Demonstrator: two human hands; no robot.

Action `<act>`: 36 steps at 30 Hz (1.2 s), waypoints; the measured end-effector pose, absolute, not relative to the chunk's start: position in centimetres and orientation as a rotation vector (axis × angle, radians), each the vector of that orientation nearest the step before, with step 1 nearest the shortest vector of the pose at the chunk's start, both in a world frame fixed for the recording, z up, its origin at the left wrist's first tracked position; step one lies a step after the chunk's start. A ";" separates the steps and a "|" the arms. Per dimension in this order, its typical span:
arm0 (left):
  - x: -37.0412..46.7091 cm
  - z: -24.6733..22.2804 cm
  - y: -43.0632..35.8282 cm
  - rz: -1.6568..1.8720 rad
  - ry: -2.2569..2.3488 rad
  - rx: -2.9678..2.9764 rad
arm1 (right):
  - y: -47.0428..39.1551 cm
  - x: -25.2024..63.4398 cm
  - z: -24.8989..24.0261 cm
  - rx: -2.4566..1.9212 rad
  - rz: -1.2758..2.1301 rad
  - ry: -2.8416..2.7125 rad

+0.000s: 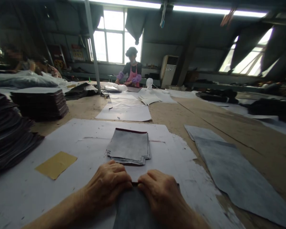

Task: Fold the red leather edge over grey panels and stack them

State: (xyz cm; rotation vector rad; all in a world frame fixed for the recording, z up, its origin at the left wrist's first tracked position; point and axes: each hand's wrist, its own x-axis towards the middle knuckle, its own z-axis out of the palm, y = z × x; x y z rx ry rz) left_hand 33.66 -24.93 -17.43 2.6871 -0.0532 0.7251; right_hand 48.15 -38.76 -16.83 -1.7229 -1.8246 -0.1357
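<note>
A grey sheet of fabric or leather [135, 210] lies on white paper close in front of me, its far edge dark. My left hand [109, 183] pinches that far edge near its middle, fingers closed. Just right of it, my right hand [159, 189] pinches the same edge, thumb and fingertips pressed together. A narrow gap separates the two hands. Straight beyond them sits a small stack of grey pieces [128, 144] with notched corners and a dark red back edge.
A yellow-brown piece [56, 164] lies left on the white paper [85, 130]. Tall dark stacks [40, 103] stand at the left. Long grey sheets [238, 168] lie to the right. A co-worker in a pink apron [133, 76] stands across the table; others sit at the far left.
</note>
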 end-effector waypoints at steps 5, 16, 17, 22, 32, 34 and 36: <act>32.9 -16.8 -24.1 0.715 0.098 2.676 | -39.6 50.5 -14.6 -2.010 0.093 -1.698; 32.7 -16.5 -22.8 0.633 0.511 2.237 | -39.4 52.7 -14.3 -2.062 0.184 -1.359; 32.7 -16.5 -22.7 0.625 0.532 2.184 | -39.4 52.8 -14.4 -2.052 0.201 -1.330; 32.9 -16.7 -23.3 0.453 0.476 1.863 | -39.1 52.7 -14.7 -2.004 0.250 -1.213; 33.5 -16.8 -24.4 0.537 0.545 1.755 | -39.2 52.2 -14.6 -1.947 0.180 -1.414; 33.6 -16.5 -24.6 0.569 0.502 1.816 | -39.1 51.5 -14.7 -1.902 0.156 -1.549; 33.5 -16.3 -24.8 0.616 0.470 1.913 | -38.9 51.0 -14.8 -1.867 0.166 -1.658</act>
